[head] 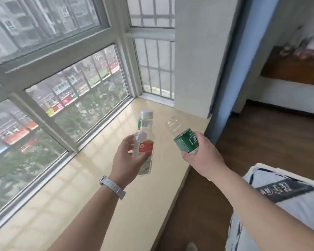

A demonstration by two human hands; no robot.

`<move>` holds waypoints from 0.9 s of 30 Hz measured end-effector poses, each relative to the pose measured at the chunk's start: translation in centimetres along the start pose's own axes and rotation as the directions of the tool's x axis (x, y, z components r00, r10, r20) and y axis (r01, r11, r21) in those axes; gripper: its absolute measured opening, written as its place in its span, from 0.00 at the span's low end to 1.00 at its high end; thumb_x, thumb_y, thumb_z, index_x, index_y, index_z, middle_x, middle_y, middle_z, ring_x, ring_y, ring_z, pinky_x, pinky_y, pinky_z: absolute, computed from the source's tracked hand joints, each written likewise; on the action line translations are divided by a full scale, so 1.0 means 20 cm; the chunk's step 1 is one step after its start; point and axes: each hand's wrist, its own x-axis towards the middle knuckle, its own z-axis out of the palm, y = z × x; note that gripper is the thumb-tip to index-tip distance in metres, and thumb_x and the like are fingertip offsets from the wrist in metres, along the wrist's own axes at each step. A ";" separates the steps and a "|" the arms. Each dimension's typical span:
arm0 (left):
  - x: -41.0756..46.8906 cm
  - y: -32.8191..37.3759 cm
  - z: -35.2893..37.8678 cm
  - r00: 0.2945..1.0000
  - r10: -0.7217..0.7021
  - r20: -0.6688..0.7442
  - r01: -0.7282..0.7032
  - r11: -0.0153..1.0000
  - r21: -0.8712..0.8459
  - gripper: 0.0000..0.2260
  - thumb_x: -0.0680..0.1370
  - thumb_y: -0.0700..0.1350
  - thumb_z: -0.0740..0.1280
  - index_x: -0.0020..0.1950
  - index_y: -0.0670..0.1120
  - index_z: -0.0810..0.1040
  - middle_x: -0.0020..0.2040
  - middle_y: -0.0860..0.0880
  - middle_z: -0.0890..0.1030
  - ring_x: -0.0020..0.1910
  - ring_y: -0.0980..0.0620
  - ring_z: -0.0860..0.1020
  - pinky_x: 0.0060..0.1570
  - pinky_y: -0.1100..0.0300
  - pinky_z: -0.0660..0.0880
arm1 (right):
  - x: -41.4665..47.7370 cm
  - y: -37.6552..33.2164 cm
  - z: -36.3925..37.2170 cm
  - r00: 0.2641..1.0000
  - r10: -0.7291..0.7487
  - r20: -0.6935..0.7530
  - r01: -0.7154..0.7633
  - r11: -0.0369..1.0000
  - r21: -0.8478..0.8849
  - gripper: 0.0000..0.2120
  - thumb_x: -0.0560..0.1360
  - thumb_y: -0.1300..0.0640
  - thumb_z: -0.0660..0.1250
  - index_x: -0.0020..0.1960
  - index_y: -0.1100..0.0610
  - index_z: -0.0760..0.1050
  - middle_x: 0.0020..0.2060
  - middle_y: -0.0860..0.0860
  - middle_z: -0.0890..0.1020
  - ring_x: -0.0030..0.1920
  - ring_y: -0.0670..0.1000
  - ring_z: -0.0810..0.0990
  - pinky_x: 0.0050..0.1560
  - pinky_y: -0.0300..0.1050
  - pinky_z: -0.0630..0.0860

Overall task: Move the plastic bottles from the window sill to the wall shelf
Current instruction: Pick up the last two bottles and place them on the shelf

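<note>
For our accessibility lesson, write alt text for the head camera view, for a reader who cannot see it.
The left hand holds a red-labelled bottle and the right hand a green-labelled bottle, both over a pale window sill beside barred windows.

Left bottle (146,147) beside right bottle (186,141) — both over the window sill (98,187).

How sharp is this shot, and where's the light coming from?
Head view: daylight through the window puts a sheen on the window sill; the green-label bottle in the right hand is motion-blurred; the far shelf is soft; window frames bow from the wide lens.
</note>
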 end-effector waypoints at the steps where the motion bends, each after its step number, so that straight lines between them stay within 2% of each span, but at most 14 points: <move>1: 0.04 0.05 0.09 0.999 0.014 0.032 -0.013 1.000 -0.010 0.29 0.69 0.49 0.78 0.66 0.52 0.71 0.59 0.57 0.78 0.56 0.60 0.77 0.58 0.53 0.75 | 0.02 0.06 -0.07 0.999 0.019 -0.028 -0.019 1.000 0.007 0.25 0.67 0.46 0.71 0.62 0.43 0.68 0.53 0.43 0.77 0.52 0.49 0.76 0.52 0.51 0.76; 6: 0.17 0.27 0.48 0.983 0.082 0.167 -0.073 0.995 -0.061 0.31 0.66 0.55 0.77 0.67 0.52 0.73 0.58 0.60 0.78 0.55 0.63 0.77 0.57 0.50 0.77 | 0.05 0.33 -0.38 0.980 0.113 -0.162 -0.110 0.994 0.028 0.22 0.68 0.46 0.72 0.59 0.40 0.67 0.52 0.41 0.76 0.51 0.47 0.76 0.50 0.49 0.75; 11: 0.26 0.44 0.78 0.943 0.169 0.287 -0.147 0.984 -0.096 0.27 0.69 0.49 0.78 0.65 0.53 0.73 0.57 0.60 0.79 0.54 0.64 0.77 0.57 0.49 0.77 | 0.03 0.50 -0.62 0.937 0.173 -0.303 -0.153 0.984 0.087 0.21 0.68 0.53 0.74 0.55 0.43 0.68 0.49 0.44 0.77 0.49 0.48 0.76 0.45 0.43 0.71; 13: 0.29 0.50 0.90 0.922 0.198 0.334 -0.170 0.979 -0.110 0.25 0.70 0.48 0.78 0.64 0.53 0.73 0.56 0.61 0.79 0.53 0.65 0.77 0.58 0.49 0.77 | 0.01 0.56 -0.69 0.917 0.217 -0.335 -0.202 0.976 0.081 0.21 0.68 0.51 0.74 0.54 0.40 0.66 0.48 0.42 0.77 0.46 0.46 0.76 0.42 0.43 0.70; 15: 0.31 0.55 1.00 0.899 0.223 0.376 -0.187 0.974 -0.131 0.24 0.70 0.48 0.78 0.63 0.56 0.74 0.56 0.61 0.79 0.54 0.65 0.77 0.57 0.51 0.77 | -0.01 0.63 -0.74 0.894 0.280 -0.350 -0.273 0.959 0.071 0.22 0.69 0.49 0.73 0.56 0.39 0.66 0.46 0.38 0.76 0.43 0.43 0.76 0.40 0.42 0.71; 18: 0.36 0.60 1.14 0.858 0.266 0.439 -0.218 0.963 -0.158 0.23 0.69 0.50 0.78 0.58 0.64 0.72 0.55 0.62 0.79 0.54 0.63 0.78 0.55 0.55 0.77 | 0.00 0.71 -0.81 0.860 0.346 -0.375 -0.354 0.934 0.049 0.25 0.68 0.46 0.72 0.62 0.41 0.67 0.42 0.34 0.75 0.44 0.48 0.77 0.45 0.46 0.75; 22: 0.50 0.63 1.30 0.820 0.275 0.502 -0.222 0.961 -0.164 0.25 0.66 0.54 0.75 0.61 0.60 0.73 0.56 0.61 0.80 0.55 0.62 0.78 0.54 0.57 0.76 | 0.08 0.78 -0.88 0.825 0.400 -0.399 -0.428 0.904 0.020 0.24 0.69 0.47 0.71 0.62 0.42 0.67 0.43 0.35 0.75 0.45 0.49 0.75 0.44 0.45 0.71; 27: 0.75 0.73 1.55 0.760 0.327 0.562 -0.242 0.945 -0.222 0.19 0.71 0.46 0.76 0.54 0.61 0.73 0.53 0.61 0.80 0.51 0.67 0.77 0.47 0.66 0.72 | 0.35 0.88 -0.96 0.785 0.430 -0.447 -0.474 0.880 0.015 0.25 0.69 0.45 0.70 0.63 0.42 0.66 0.49 0.41 0.77 0.46 0.48 0.76 0.43 0.45 0.72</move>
